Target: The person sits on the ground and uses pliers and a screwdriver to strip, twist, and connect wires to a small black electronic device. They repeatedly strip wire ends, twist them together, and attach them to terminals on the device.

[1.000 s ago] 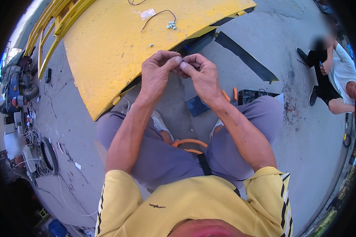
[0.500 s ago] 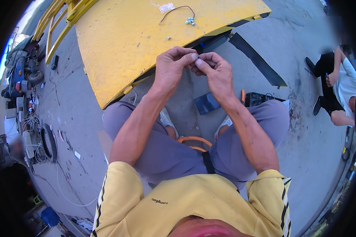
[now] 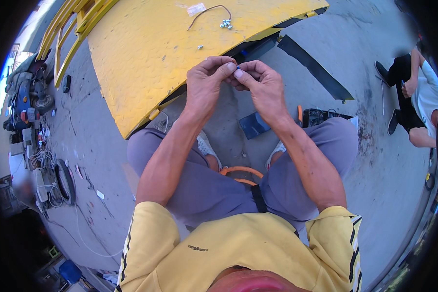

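Note:
My left hand point(image 3: 205, 82) and my right hand point(image 3: 265, 90) meet at the fingertips, in front of the edge of a yellow metal plate point(image 3: 136, 63). Both are closed in a pinch around a small blue piece point(image 3: 237, 67), mostly covered by the fingers, so its exact kind is unclear. On the plate beyond lie a little pile of shiny screws point(image 3: 226, 24), one loose screw point(image 3: 200, 47), a brown wire point(image 3: 207, 10) and a clear plastic scrap point(image 3: 196, 9). Below my right hand, a dark blue flat box point(image 3: 253, 125) rests on the ground between my feet.
A black strip point(image 3: 316, 68) slants off the plate's right end. Beside my right knee sits a black case point(image 3: 321, 117) with an orange-handled tool point(image 3: 300, 115). An orange ring-shaped handle point(image 3: 241, 170) is under me. Another person point(image 3: 413, 97) is at the right; a tire point(image 3: 64, 182) lies left.
The view has shifted slightly, so the plate and its screws appear a little further left. Both hands keep pinching the small blue piece, with the fingers barely changed.

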Motion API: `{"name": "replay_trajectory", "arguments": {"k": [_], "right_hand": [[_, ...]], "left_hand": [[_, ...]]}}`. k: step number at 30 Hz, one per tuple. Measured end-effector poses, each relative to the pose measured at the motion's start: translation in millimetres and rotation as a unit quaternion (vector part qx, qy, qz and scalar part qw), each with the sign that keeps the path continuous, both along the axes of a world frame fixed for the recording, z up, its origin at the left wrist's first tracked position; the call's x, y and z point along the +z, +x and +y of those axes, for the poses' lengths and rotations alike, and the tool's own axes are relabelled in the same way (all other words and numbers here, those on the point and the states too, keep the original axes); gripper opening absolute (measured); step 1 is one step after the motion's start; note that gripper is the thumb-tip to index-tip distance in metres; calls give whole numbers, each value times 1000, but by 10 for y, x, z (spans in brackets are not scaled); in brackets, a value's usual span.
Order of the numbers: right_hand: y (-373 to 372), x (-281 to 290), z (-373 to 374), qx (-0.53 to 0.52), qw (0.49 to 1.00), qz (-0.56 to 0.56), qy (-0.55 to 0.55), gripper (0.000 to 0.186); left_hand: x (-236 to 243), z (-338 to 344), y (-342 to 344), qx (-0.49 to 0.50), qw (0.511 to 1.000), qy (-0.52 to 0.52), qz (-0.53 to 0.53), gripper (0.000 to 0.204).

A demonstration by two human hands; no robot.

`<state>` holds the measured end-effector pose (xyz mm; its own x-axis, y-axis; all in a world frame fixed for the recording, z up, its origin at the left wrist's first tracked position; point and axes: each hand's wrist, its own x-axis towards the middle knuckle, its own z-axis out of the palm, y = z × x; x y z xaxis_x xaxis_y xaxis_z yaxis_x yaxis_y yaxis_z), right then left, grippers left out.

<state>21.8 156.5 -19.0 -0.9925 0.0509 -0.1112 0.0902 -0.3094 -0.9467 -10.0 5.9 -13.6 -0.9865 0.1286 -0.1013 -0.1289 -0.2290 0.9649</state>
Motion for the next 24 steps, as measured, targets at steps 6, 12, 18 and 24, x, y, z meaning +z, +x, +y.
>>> {"name": "replay_trajectory", "arguments": {"k": [6,12,18,24], "right_hand": [[-7,-10,4,1,1000,4,10,12],[15,47,-2,7,999,0,34,12],[2,0,60,10,996,20,87,17],[13,82,22,-15,994,59,87,15]], "left_hand": [[55,-5,0,-6,999,-37,22,15],[77,0,10,-3,997,-60,38,12],[6,29,-44,4,998,-45,33,7],[110,-33,-36,-19,997,-60,36,10]]}}
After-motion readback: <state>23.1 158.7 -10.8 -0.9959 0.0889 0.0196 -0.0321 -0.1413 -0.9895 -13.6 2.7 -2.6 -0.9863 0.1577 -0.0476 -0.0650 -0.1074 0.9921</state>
